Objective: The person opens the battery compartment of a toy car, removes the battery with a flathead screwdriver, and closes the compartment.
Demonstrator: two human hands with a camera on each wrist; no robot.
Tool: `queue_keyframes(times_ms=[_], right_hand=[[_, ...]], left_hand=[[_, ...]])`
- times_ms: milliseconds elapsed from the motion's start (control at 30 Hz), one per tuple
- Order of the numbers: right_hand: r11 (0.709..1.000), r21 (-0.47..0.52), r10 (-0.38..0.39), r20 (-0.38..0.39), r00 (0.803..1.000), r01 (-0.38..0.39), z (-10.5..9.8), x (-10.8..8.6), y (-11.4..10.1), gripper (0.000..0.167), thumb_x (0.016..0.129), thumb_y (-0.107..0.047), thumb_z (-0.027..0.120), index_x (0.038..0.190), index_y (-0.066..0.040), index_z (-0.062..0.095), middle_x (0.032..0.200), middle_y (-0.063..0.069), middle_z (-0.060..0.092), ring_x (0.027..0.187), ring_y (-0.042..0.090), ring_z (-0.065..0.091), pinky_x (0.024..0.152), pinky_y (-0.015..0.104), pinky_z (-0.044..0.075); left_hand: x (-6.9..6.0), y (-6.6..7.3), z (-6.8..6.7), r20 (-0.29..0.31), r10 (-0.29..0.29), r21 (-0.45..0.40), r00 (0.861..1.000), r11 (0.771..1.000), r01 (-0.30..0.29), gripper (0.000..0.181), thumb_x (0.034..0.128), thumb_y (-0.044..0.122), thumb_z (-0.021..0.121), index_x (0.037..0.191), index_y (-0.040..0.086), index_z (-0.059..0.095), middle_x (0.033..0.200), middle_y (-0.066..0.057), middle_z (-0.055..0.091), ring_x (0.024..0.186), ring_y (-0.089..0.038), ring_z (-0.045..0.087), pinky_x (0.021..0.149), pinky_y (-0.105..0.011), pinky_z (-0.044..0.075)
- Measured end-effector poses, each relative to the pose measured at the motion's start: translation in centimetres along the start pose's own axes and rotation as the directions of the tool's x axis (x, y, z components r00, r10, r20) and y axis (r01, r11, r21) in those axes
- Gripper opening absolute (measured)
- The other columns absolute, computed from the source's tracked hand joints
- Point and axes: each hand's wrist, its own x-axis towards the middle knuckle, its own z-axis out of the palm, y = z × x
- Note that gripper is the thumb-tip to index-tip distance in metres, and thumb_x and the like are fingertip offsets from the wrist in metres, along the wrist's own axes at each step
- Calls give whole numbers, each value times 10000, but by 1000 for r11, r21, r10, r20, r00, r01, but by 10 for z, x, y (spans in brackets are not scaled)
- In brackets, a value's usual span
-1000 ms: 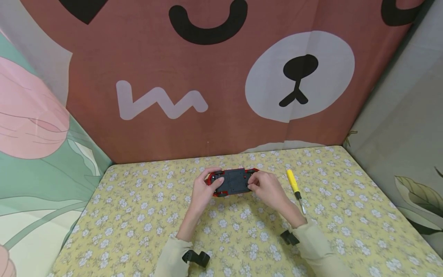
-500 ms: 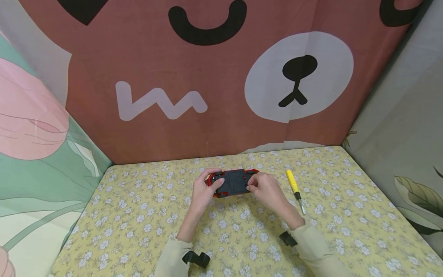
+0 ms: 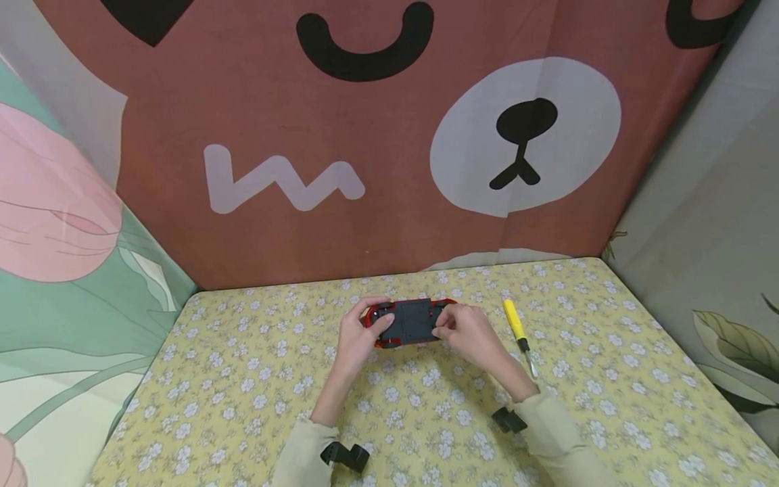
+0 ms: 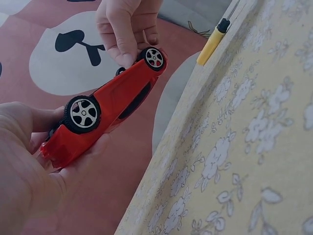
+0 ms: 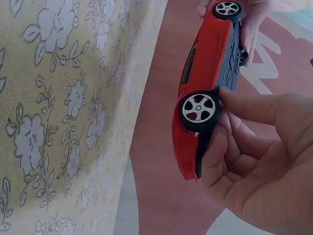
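Observation:
A red toy car [image 3: 414,320] is held above the table, its dark underside turned up toward the head camera. My left hand [image 3: 358,331] grips one end, the thumb lying on the underside and the fingers beneath the body. At the other end, my right hand [image 3: 467,333] has curled fingers and thumb against the underside beside a wheel [image 5: 198,112]. Whether a small part lies between those fingertips is hidden. The left wrist view shows the car's red side [image 4: 117,103] and two silver-spoked wheels.
A screwdriver [image 3: 516,326] with a yellow handle lies on the table right of my right hand, its metal shaft pointing toward me. Flowered yellow cloth [image 3: 243,379] covers the table. A bear-printed curtain [image 3: 389,230] hangs behind, with printed curtains at both sides.
The right fingertips shift very slightly at the car's underside. The left hand, the car and the screwdriver stay about where they were.

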Motion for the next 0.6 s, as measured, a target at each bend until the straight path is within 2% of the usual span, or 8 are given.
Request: queue_keyframes(times_ms=[200,600], right_hand=[[999,27,27,8,1000,-28,-1,-2,-2,146,917,-90,786,824,-93,673,724,-9,613,569,147,530,559,327,454],[999,40,36,17,999,-36,-2,-3,0,132,932,-76,766,828,-74,685,745,8,632,578,141,542,572,330,466]], left_hand=[[0,0,0,5,5,-5,1000,1000,-5,320,960,90,732,1277,67,697,1278,-179,661,1043,-356,718,778,-398,615],[-1,1,1,16,23,3,1000,1000,-23,310,962,81,725,1270,58,694,1274,-174,650,1038,-349,714,774,-393,613]])
